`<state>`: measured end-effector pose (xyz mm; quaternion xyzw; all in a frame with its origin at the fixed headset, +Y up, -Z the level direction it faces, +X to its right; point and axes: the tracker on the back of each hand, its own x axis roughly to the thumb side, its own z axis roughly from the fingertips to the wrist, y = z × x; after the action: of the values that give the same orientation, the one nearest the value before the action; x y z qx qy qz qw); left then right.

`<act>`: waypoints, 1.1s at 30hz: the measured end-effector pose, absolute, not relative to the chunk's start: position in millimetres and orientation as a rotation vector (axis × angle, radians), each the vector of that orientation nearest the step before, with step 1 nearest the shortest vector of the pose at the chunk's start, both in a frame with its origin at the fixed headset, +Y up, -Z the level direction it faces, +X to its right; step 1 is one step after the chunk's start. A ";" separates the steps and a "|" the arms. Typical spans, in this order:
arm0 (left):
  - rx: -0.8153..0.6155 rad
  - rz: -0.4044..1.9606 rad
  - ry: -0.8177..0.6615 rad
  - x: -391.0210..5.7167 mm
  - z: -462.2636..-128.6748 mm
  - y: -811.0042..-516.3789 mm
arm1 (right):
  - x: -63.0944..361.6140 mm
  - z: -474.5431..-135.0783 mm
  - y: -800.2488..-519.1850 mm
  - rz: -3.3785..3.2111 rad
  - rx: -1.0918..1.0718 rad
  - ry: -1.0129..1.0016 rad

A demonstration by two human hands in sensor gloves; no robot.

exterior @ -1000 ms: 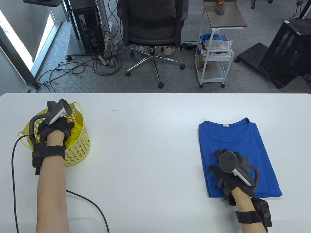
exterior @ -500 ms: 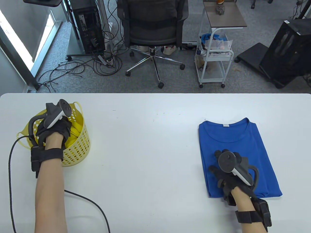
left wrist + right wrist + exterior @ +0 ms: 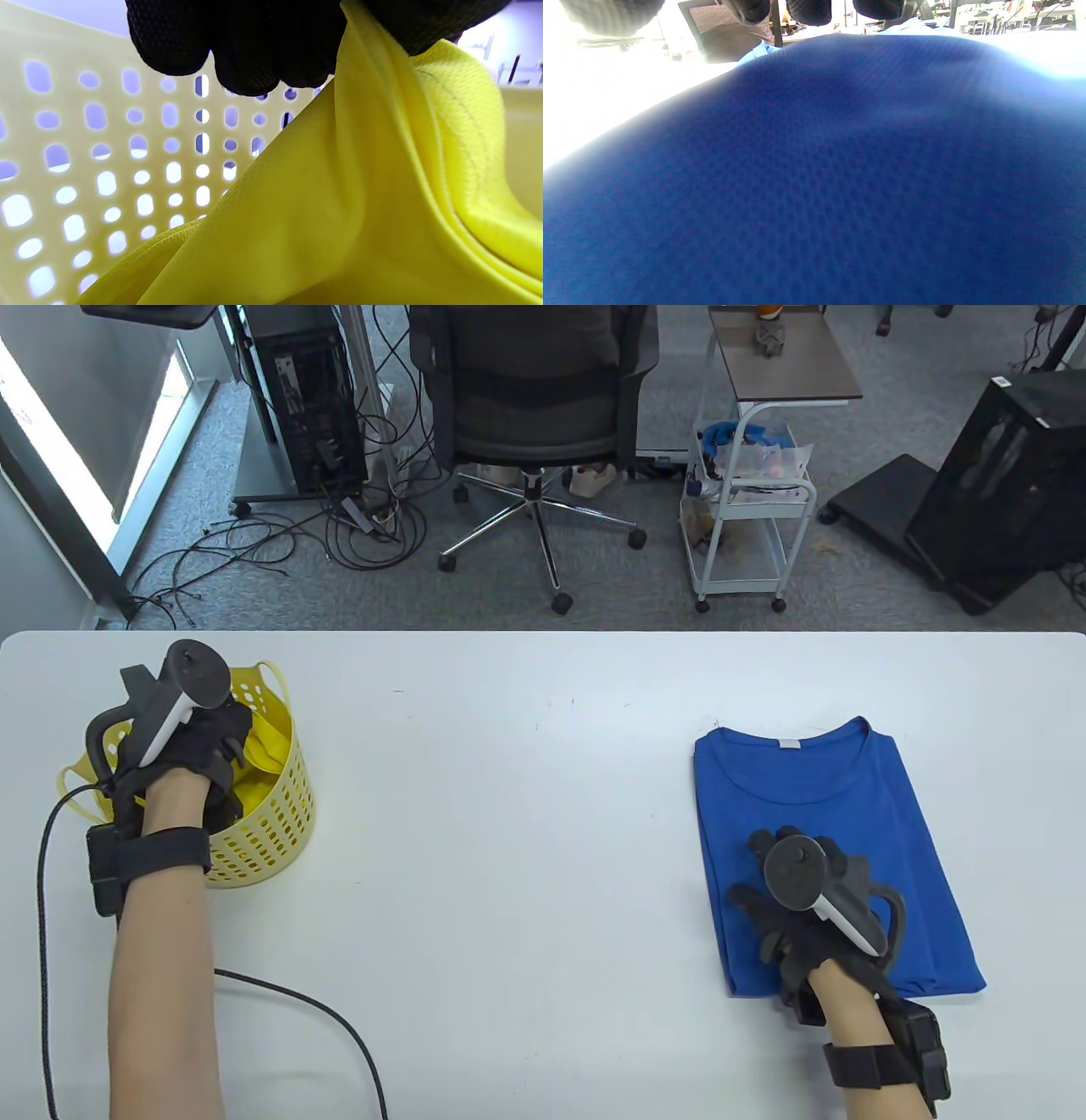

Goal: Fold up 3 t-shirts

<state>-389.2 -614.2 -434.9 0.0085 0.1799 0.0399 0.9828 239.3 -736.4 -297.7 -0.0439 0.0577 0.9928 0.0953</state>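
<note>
Left hand [image 3: 191, 746]: inside the yellow basket [image 3: 271, 823], fingers [image 3: 250, 55] bunched on a fold of the yellow t-shirt [image 3: 259, 776]; pinch grip confirmed in left wrist view, fabric drawn up taut between the fingertips.
Left tracker [image 3: 174, 700]: strapped on back of hand, sits above the basket rim.
Yellow t-shirt, location: in the basket, far-left of the table [image 3: 526, 831]; crumpled, not folded. Most of it is hidden by the hand and basket wall in table view.
Yellow basket, detail: perforated wall, loop handles at rim; stands upright near the table's left edge.
Right hand [image 3: 797, 916]: lies palm-down on the blue t-shirt [image 3: 814, 806], fingers spread and straight, nothing grasped; presses on the lower-left part of the shirt.
Right fingertips [image 3: 808, 8]: seen at top edge of right wrist view, resting on the blue fabric. Contact force cannot be judged; view is blurred and overexposed.
Blue t-shirt, location: right side of table, folded to a neat rectangle, neckline and white label facing the far edge. Lies flat, well apart from the basket.
Third t-shirt: not located in any view.
Black cable [image 3: 297, 1001]: runs from the left wrist strap across the table toward the near edge.
Background: office chair [image 3: 534, 415], white trolley [image 3: 747, 492], PC tower [image 3: 310, 398] on the floor beyond the table.
</note>
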 end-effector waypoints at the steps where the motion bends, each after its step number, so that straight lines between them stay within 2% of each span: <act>1: 0.041 0.095 0.357 -389.9 -432.6 -611.2 | 239.4 -297.6 -736.1 2.942 -0.129 0.169; 12: 0.171 0.154 0.318 -375.8 -403.4 -552.5 | 243.0 -295.6 -733.6 2.924 -0.124 0.138; 33: 0.440 0.129 0.184 -266.9 -315.9 -410.2 | 252.2 -284.1 -718.3 2.873 -0.071 0.046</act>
<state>-266.9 -410.2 -315.9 0.2177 0.0909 0.0638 0.9697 252.2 -718.3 -284.1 -0.0244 0.0158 0.9907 0.1332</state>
